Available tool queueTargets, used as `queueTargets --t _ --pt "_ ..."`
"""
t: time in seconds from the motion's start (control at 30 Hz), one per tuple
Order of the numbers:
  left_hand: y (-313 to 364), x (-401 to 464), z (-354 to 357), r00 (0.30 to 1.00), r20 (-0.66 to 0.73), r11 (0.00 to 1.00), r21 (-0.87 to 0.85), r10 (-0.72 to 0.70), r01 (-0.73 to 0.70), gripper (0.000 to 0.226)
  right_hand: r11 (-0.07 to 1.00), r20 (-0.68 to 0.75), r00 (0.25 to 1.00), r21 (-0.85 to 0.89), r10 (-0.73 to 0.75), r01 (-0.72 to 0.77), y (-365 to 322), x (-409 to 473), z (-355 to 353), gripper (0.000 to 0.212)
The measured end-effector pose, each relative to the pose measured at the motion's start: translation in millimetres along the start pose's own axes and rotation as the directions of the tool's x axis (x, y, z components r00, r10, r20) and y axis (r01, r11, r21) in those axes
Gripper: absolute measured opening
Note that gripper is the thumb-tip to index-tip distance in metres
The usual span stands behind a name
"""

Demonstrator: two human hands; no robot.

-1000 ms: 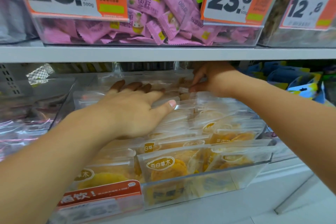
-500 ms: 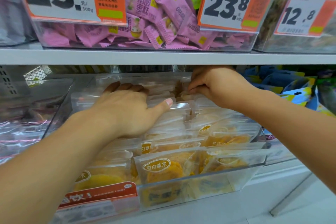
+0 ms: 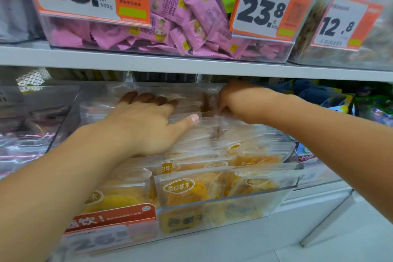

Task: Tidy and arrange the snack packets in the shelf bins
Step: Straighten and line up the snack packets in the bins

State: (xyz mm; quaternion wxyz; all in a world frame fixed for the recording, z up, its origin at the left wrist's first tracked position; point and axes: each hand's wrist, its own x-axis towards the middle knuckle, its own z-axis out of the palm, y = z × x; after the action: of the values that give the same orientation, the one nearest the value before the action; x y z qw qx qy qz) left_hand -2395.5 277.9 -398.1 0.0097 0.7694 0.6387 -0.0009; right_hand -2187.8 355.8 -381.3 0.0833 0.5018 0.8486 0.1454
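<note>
Fingers of your left hand [image 3: 140, 121] lie straight and flat on the clear dried-fruit packets [image 3: 180, 189] at the back left of the bin [image 3: 282, 195], while your right hand [image 3: 240, 102] pinches a packet's top edge near the back right corner. Press down steadily with the left so the row stays put, and draw the pinched packet upright into line behind the front ones.

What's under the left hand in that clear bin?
The left hand rests flat on clear packets of yellow dried fruit standing in rows in the clear bin. The packets directly beneath the palm are covered, so their state cannot be seen.
</note>
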Motion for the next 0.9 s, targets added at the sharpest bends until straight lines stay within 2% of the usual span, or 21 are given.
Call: queueTargets --t 0.03,0.1,0.2,0.3,0.4,0.43,0.53,0.6,0.63,0.7,0.77,0.83,0.9 --pt "0.3 0.2 -0.1 1.000 0.000 1.000 0.002 0.000 0.000 0.092 0.997 0.014 1.000 -0.077 0.014 -0.013 -3.0 -5.8 -6.8 0.013" --pt "0.5 -0.7 0.4 1.000 0.002 1.000 0.006 0.006 -0.006 0.092 0.987 0.013 0.998 -0.152 0.060 -0.058 -11.8 -14.1 -16.9 0.027" --pt "0.1 -0.7 -0.1 1.000 0.005 1.000 0.013 0.009 -0.009 0.093 0.989 0.031 0.994 -0.113 0.100 -0.096 -20.8 -6.7 -19.1 0.037" --pt "1.6 -0.2 -0.3 1.000 0.012 1.000 0.018 0.013 -0.013 0.092 0.986 0.119 0.983 0.069 0.142 -0.151 -12.9 12.3 -3.8 0.027" --pt "1.1 -1.2 -0.2 0.999 0.044 1.000 0.004 -0.001 0.000 0.089 0.981 0.078 0.996 0.186 0.038 -0.052 2.3 15.0 6.0 0.014" --pt "0.3 -0.6 0.2 0.999 0.043 1.000 -0.006 0.003 -0.003 0.087 0.960 0.056 0.998 0.275 0.036 -0.050 9.5 11.9 6.7 0.012" --pt "-0.4 -0.5 -1.0 0.991 -0.074 0.989 -0.095 0.109 -0.116 0.066 0.777 -0.061 0.987 0.624 0.150 -0.080 21.5 -10.0 4.3 0.015" --pt "2.1 -4.1 -3.9 0.970 -0.132 0.962 -0.156 0.205 -0.224 0.061 0.674 -0.108 0.975 0.737 0.195 -0.053 15.6 -28.6 5.0 0.022" --pt "4.4 -6.9 -5.2 0.967 -0.106 0.953 -0.176 0.231 -0.247 0.067 0.684 -0.098 0.981 0.729 0.165 -0.043 8.3 -38.7 4.4 0.026" --pt "8.3 -13.0 -4.9 0.975 0.014 0.967 -0.131 0.221 -0.217 0.076 0.793 0.035 0.998 0.606 0.048 -0.059 -9.4 -56.9 4.5 0.048" --pt "10.0 -13.5 -2.5 0.983 0.081 0.986 -0.021 0.166 -0.165 0.071 0.863 0.177 0.980 0.478 0.087 -0.163 -15.1 -64.5 4.7 0.066" --pt "10.0 -15.2 -2.7 0.989 0.074 0.991 0.034 0.127 -0.130 0.067 0.878 0.202 0.968 0.423 0.152 -0.226 -15.2 -62.3 0.3 0.066" --pt "9.3 -18.0 -3.2 0.991 0.052 0.992 0.021 0.121 -0.122 0.068 0.873 0.177 0.975 0.445 0.136 -0.202 -19.3 -58.0 -3.5 0.065"
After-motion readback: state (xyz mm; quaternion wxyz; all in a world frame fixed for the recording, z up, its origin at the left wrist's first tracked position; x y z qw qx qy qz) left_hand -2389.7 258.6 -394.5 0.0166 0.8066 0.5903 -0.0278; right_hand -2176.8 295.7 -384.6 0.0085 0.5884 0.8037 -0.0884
